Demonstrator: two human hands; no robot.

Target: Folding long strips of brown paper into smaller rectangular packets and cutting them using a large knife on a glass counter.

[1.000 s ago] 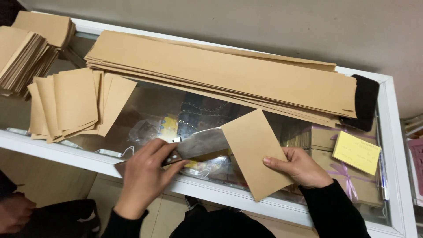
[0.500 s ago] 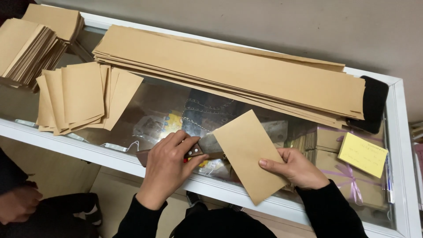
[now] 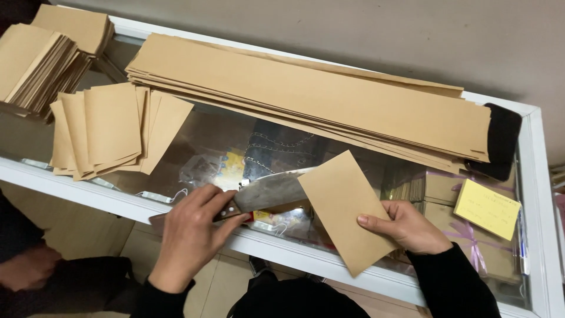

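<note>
Two hands work over a glass-topped counter (image 3: 532, 194) with a white frame. Compared with half a second ago, the left hand (image 3: 191, 232) has slid a bit right along the counter's near edge and the cleaver blade shows more clearly; the right hand (image 3: 406, 227) and its paper have barely shifted. Left hand is closed around the handle of a broad cleaver (image 3: 273, 191), fingers wrapped over the grip. Cleaver's long axis runs nearly left-right, slightly tilted up toward the right, blade tip pointing right and disappearing under the brown paper rectangle (image 3: 344, 209). Right hand pinches that rectangle at its right edge, thumb on top, fingers beneath. Rectangle's long axis runs diagonally, from upper left down to lower right, lower corner overhanging the counter's near rail. Behind, a long stack of brown paper strips (image 3: 306, 100) lies across the glass; cut brown pieces (image 3: 112, 126) sit fanned at left. A yellow note pad (image 3: 487, 209) lies at right.
</note>
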